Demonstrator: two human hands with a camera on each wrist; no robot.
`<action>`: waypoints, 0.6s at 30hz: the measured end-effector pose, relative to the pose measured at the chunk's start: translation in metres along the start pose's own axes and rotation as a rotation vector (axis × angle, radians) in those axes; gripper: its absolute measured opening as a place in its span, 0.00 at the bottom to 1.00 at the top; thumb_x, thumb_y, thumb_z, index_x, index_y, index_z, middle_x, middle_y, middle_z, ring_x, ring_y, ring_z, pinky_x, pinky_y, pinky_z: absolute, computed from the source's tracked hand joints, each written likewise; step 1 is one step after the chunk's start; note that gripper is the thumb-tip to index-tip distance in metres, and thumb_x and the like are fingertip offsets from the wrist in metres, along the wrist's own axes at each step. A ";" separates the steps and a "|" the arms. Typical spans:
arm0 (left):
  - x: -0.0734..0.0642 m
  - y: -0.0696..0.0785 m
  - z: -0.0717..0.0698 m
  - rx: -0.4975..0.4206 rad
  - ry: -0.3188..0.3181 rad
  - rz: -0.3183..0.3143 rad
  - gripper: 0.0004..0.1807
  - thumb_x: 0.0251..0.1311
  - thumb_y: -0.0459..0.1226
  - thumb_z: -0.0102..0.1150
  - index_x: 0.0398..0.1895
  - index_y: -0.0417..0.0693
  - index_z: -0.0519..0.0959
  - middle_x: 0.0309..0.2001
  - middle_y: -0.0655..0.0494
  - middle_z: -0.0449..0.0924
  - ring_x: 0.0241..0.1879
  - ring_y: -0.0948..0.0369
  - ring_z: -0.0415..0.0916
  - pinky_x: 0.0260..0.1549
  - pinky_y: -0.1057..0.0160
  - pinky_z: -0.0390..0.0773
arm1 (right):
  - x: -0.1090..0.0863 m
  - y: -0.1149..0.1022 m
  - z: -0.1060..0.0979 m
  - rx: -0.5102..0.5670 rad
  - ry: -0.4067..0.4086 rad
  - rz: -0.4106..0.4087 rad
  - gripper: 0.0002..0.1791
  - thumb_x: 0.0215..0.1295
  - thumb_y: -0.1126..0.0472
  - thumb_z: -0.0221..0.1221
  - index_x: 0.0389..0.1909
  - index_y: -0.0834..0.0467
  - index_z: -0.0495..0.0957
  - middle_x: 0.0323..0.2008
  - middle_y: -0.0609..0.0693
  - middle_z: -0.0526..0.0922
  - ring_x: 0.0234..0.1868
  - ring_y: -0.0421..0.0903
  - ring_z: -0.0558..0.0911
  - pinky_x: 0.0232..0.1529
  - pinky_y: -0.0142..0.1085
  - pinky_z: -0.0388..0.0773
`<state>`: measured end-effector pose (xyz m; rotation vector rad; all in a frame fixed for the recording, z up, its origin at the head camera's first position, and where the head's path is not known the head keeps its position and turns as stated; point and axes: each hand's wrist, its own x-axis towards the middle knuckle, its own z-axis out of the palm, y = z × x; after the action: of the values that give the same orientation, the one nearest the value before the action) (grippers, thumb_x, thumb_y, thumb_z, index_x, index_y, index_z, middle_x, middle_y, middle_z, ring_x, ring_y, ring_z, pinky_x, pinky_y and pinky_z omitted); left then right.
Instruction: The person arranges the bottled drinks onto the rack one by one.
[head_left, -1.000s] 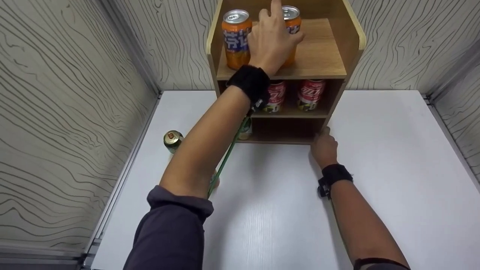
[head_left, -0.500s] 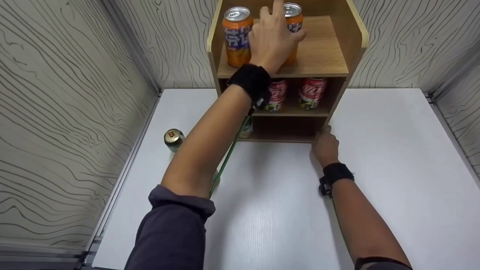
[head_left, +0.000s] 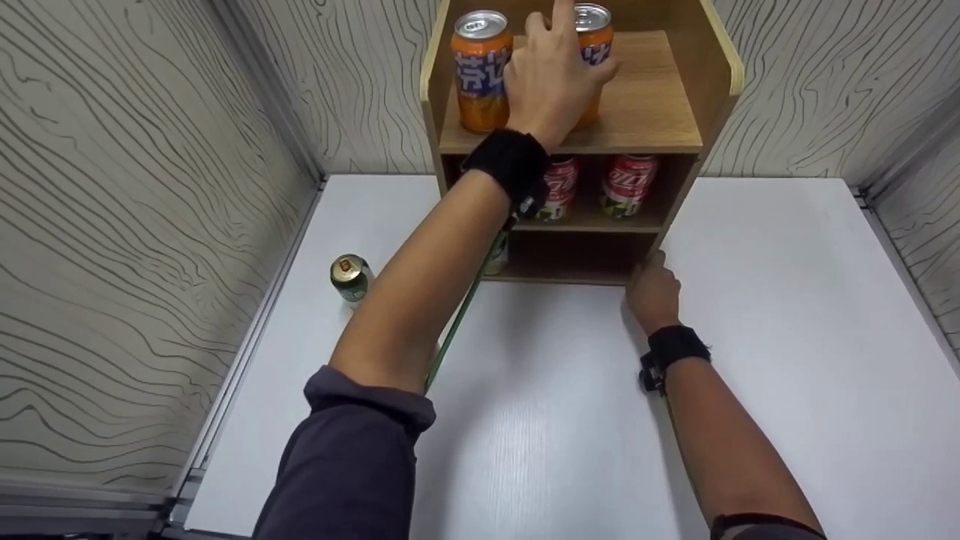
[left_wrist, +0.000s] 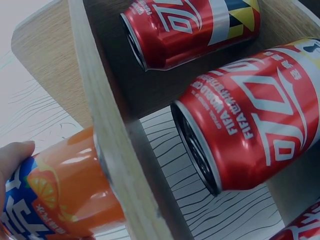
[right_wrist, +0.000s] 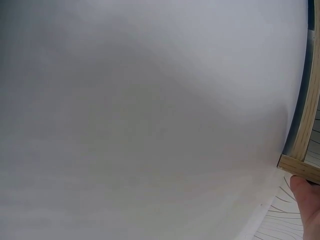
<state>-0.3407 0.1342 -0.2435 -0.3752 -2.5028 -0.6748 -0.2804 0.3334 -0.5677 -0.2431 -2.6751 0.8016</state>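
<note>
Glossy printed metal on the orange can point(head_left: 480, 71) and the red cans point(left_wrist: 250, 120) — shiny silver lids up top. The shelf point(head_left: 637, 112) shows matt wood grain; the surface point(head_left: 570, 420) is smooth, white, faintly sheened.

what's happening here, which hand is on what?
A person is working at a small wooden shelf unit on a white table. The left hand grips an orange soda can on the top shelf, beside a second orange can. The right hand rests against the unit's lower right corner. Two red cans stand on the middle shelf; a green can stands on the table to the left.
</note>
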 end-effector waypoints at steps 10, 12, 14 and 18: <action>-0.002 -0.003 0.003 -0.026 -0.004 0.007 0.45 0.59 0.59 0.60 0.74 0.51 0.57 0.60 0.49 0.67 0.50 0.58 0.78 0.47 0.66 0.78 | 0.001 0.001 0.003 0.021 -0.019 0.042 0.18 0.76 0.62 0.42 0.52 0.75 0.64 0.34 0.75 0.78 0.36 0.72 0.79 0.33 0.60 0.75; -0.002 -0.004 0.003 -0.034 -0.011 0.009 0.45 0.59 0.59 0.61 0.74 0.50 0.57 0.60 0.49 0.67 0.52 0.57 0.77 0.48 0.66 0.78 | 0.001 0.002 0.003 0.026 -0.029 0.049 0.18 0.76 0.61 0.42 0.53 0.75 0.64 0.36 0.75 0.78 0.36 0.71 0.80 0.33 0.60 0.76; -0.003 -0.005 0.003 -0.040 -0.019 0.009 0.46 0.58 0.59 0.61 0.74 0.50 0.56 0.60 0.49 0.66 0.53 0.58 0.76 0.48 0.66 0.77 | 0.001 0.001 0.004 0.033 -0.033 0.051 0.18 0.76 0.61 0.42 0.53 0.75 0.64 0.36 0.75 0.78 0.37 0.71 0.80 0.34 0.60 0.76; -0.003 -0.007 0.000 -0.050 -0.020 0.015 0.46 0.58 0.58 0.62 0.75 0.50 0.55 0.61 0.50 0.66 0.54 0.58 0.74 0.49 0.67 0.76 | 0.003 0.001 0.005 0.047 -0.036 0.051 0.18 0.76 0.61 0.42 0.53 0.74 0.64 0.36 0.75 0.78 0.37 0.72 0.79 0.35 0.60 0.76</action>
<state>-0.3408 0.1276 -0.2484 -0.4198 -2.5036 -0.7318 -0.2845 0.3322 -0.5710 -0.2885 -2.6890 0.8913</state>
